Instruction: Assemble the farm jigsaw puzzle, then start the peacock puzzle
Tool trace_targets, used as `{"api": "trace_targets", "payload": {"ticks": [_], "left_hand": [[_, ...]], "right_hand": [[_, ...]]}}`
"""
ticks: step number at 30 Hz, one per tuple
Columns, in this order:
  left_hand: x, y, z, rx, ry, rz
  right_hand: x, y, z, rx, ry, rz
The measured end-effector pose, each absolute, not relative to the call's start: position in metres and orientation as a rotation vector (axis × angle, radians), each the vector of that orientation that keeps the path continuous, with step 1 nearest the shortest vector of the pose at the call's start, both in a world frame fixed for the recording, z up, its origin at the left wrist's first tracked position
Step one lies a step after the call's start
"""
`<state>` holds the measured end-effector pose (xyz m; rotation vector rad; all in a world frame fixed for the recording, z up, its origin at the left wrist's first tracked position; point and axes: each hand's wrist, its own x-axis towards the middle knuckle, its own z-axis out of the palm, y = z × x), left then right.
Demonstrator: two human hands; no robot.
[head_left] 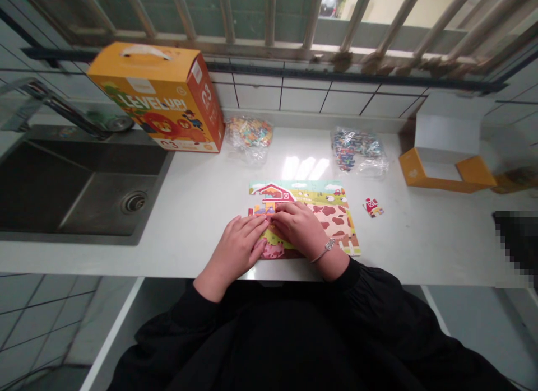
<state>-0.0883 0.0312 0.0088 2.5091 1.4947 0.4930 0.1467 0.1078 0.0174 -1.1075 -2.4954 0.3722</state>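
A colourful farm jigsaw puzzle (pixel 325 203) with a red barn and a spotted cow lies on the white counter (pixel 202 212) in front of me. My left hand (pixel 239 246) rests flat on the puzzle's left edge, fingers stretched out and close together. My right hand (pixel 299 227), with a bracelet on the wrist, lies on the puzzle's left middle, fingertips pressing down near the barn. I cannot tell whether a piece is under the fingers. A loose puzzle piece (pixel 372 207) lies on the counter to the right of the puzzle.
An orange puzzle box (pixel 162 97) stands at the back left beside a steel sink (pixel 71 184) with a tap (pixel 50 102). Two clear bags of pieces (pixel 249 134) (pixel 358 150) lie at the back. An open orange box (pixel 448 164) sits at the right.
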Motion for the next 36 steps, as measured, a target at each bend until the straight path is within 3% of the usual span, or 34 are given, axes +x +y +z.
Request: {"api": "trace_targets", "payload": {"ticks": [12,21,25,36], "left_hand": [[-0.09,0.032,0.007,2.506,1.492,0.503],[-0.089,0.034,0.008,2.502,1.487,0.555],[-0.089,0.035,0.007,2.518,1.486,0.545],[-0.088,0.035,0.008,2.522,1.487,0.538]], "right_hand": [[0.162,0.104,0.018,-1.059,-2.511,0.35],[0.302,0.12,0.02,-1.881,-2.064,-0.028],[0.343,0.114,0.022,-2.221,-2.028,0.009],[0.346,0.12,0.032,-2.348,-1.913,0.124]]}}
